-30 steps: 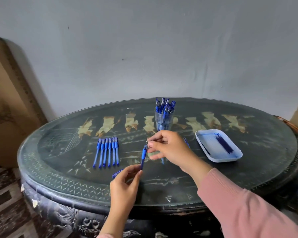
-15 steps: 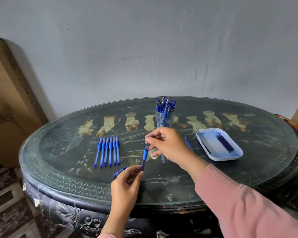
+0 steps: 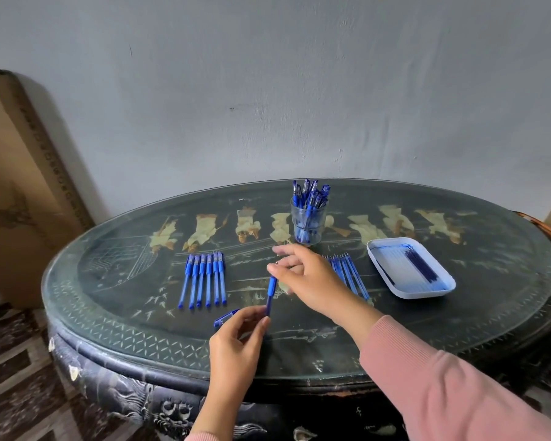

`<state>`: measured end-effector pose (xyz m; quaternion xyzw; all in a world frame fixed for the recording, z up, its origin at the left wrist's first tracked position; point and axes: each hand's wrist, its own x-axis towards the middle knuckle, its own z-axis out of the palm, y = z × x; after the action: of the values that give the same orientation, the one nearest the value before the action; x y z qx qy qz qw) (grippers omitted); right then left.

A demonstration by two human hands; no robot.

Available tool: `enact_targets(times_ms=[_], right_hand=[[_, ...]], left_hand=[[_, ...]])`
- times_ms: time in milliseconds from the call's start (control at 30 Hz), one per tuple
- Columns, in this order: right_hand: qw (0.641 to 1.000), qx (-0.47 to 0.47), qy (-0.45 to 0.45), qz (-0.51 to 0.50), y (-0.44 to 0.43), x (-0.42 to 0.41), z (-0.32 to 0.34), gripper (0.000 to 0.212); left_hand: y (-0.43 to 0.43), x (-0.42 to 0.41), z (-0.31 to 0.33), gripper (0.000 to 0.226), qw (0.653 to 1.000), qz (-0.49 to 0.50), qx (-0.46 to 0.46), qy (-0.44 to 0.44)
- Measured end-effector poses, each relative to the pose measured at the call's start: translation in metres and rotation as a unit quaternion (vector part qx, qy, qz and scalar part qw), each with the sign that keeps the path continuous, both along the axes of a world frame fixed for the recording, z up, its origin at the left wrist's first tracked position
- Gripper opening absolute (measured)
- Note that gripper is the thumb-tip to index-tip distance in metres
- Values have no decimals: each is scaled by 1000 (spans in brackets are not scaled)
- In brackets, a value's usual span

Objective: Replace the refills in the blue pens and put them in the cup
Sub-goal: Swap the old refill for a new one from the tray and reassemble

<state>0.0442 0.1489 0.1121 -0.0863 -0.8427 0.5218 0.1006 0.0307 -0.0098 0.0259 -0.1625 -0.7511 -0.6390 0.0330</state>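
From my remote seat I saw the left hand [image 3: 236,342] pinching the lower end of a blue pen [image 3: 270,292] between thumb and forefinger, its other fingers curled loosely beneath. The pen stood nearly upright above the table [image 3: 109,313], with its grip section at the top. The right hand [image 3: 309,278], in a pink sleeve [image 3: 442,393], hovered just over the pen's upper end. Its fingers [image 3: 280,249] were blurred and partly spread, the forefinger reaching forward and the thumb close to the pen's top. I could not tell whether they pinched some small part or held nothing. A loose cap [image 3: 225,318] lay on the glass just beside the left hand. To the left lay a row of six pens [image 3: 204,278], side by side. A fan of thin refills [image 3: 353,278] lay partly hidden behind the right hand, and beyond them sat a white tray [image 3: 382,265] holding dark refills [image 3: 419,265]. The clear cup [image 3: 309,224], with pens standing in it, stood farther back, near the table's middle.
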Motion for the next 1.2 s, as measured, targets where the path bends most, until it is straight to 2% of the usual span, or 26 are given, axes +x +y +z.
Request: enact_targets(times_ms=[67,133,200,300,367,433,500,567,667,733,800,867,967,1033,1100,1200], right_hand=[[1000,8,17,-23,-1,1,0,19],[997,28,23,-63,-4,3,2,29],[998,25,19,-61,-5,4,3,35],[1000,-18,15,-10,-3,4,5,23],[999,9,25,-21,-4,4,4,19],[997,32,28,-58,-6,5,5,29],[998,7,23,-60,-6,5,5,35],[999,-37,16,-25,-5,4,3,26],[999,-19,39,-33,-6,5,0,13],[997,1,40,-70,-8,5,0,24],[998,-27,25,-51,-7,5,1,30],[998,-64,14,-6,-6,5,1,22],[999,-21,32,-25,-9,4,-1,11],[998,-16,27,-53,-11,4,-2,19],[998,-47,15,-38,-12,4,-1,27],[997,-76,21,11,-10,4,-2,22]], left_hand=[[0,0,0,19,1000,-1,-3,-1],[0,0,0,19,1000,0,-2,-1],[0,0,0,19,1000,4,5,-4],[1,1,1,19,1000,5,6,-7],[0,1,1,19,1000,2,6,-8],[0,1,1,19,1000,0,8,-9],[0,1,1,20,1000,0,8,-10],[0,1,1,20,1000,2,9,-10],[0,1,1,19,1000,2,3,-8],[0,1,1,19,1000,2,3,-8],[0,1,1,19,1000,4,7,-11],[0,0,1,18,1000,3,4,-16],[-1,1,1,18,1000,-1,-3,-15],[-1,1,2,18,1000,-2,-3,-14],[-1,1,1,17,1000,1,5,-17],[-1,0,0,17,1000,9,17,-24]])
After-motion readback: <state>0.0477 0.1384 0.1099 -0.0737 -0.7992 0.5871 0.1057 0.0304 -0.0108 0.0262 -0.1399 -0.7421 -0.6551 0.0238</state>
